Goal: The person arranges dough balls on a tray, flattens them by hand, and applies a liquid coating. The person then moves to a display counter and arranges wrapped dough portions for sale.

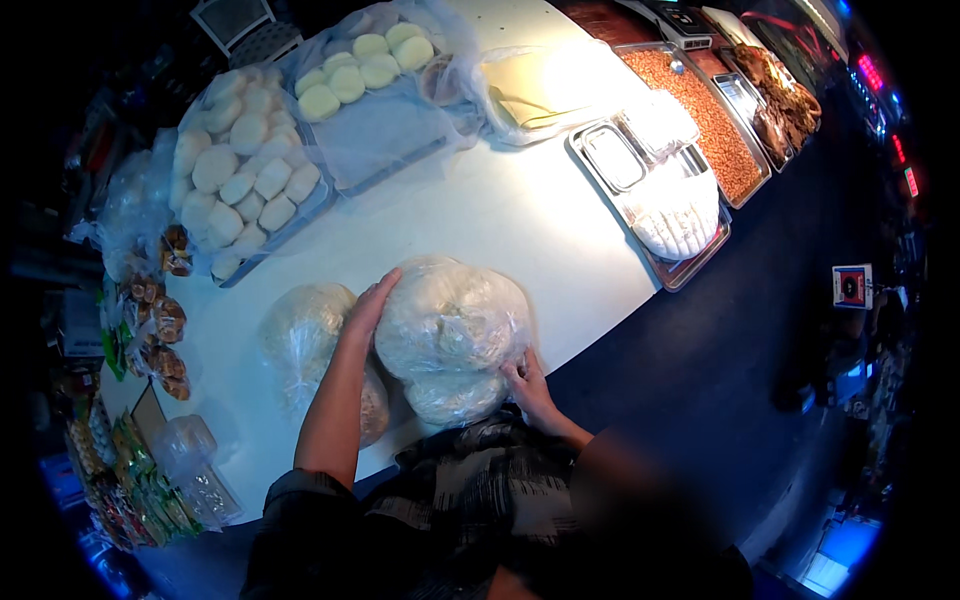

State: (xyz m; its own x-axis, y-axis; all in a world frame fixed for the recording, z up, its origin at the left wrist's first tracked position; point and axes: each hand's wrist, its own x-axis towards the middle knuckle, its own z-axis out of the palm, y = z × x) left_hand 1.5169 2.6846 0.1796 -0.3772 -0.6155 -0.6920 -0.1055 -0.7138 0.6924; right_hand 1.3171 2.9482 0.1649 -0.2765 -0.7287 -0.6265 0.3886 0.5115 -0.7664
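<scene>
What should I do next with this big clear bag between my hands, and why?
I'd probably ease the big clear bag slightly away from the near edge of the white table: it sits right by that edge, close to your shirt. Your left hand lies along its left side and your right hand is at its lower right.

Your left hand (372, 303) and right hand (527, 383) flank a bulky clear bag (450, 325). Beyond it, bare white tabletop (480, 215) leaves passage forward to a plastic-lined tray (375, 150). A second bag (305, 325) obstructs the left; a metal tray (618, 212) stands ahead right, along the table's edge.
</scene>
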